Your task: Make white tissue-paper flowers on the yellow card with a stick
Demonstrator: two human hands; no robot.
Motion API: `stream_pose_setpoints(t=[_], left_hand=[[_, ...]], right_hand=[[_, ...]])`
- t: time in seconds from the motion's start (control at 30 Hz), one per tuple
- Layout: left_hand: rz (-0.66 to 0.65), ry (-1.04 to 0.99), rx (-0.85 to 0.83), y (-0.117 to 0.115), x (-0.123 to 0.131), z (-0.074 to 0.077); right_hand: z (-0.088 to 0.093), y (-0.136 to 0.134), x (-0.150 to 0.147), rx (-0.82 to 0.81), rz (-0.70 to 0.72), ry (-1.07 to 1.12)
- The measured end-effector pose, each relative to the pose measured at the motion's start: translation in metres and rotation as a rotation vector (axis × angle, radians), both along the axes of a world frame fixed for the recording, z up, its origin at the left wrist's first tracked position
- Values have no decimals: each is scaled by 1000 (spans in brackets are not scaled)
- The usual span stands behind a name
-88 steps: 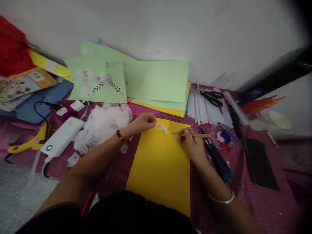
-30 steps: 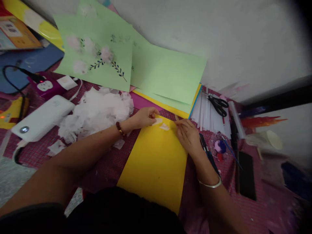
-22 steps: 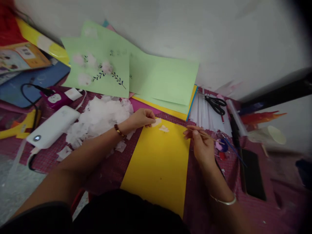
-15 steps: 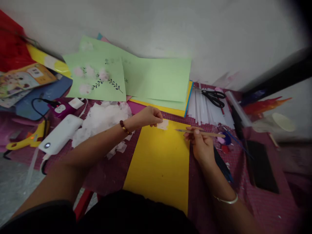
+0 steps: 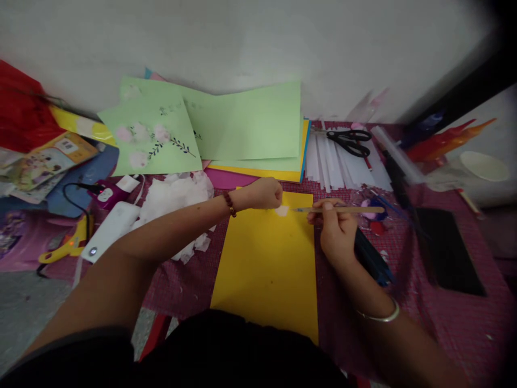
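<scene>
Over the top of a yellow sheet of card (image 5: 266,258), my left hand (image 5: 264,194) is closed, its fingertips at the edge of a small pale piece of thin paper (image 5: 281,210). The fingertips are partly hidden by the hand itself. My right hand (image 5: 337,231) grips a slim wooden stick (image 5: 363,210) between thumb and fingers. Its narrow greyish tip points left, close to the paper piece but apart from it. To the left of the card lies a heap of white paper pieces (image 5: 173,196).
Green sheets with pale flowers and dark sprigs (image 5: 157,134) lean at the wall. Black-handled scissors (image 5: 349,143) lie on white strips (image 5: 335,167). A yellow glue gun (image 5: 67,248) and white power bank (image 5: 113,231) sit left; a dark phone-like slab (image 5: 450,250) lies right.
My left hand has shifted slightly right with the paper piece and turned its back more toward me. The stick's tip is nearer the paper piece. The camera view has moved a little.
</scene>
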State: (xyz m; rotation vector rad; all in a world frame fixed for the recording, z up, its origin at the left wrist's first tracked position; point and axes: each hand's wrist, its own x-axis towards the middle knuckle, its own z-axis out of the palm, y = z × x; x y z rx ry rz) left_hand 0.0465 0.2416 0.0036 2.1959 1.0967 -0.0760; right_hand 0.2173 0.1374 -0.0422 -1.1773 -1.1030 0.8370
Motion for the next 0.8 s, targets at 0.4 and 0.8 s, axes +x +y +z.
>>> stream_pose_setpoints(t=[0.4, 0.8], left_hand=[[-17, 36, 119, -2, -6, -2], [5, 23, 112, 8, -6, -10]], right_hand=[[-17, 10, -13, -88, 169, -165], [-18, 15, -17, -98, 202, -189]])
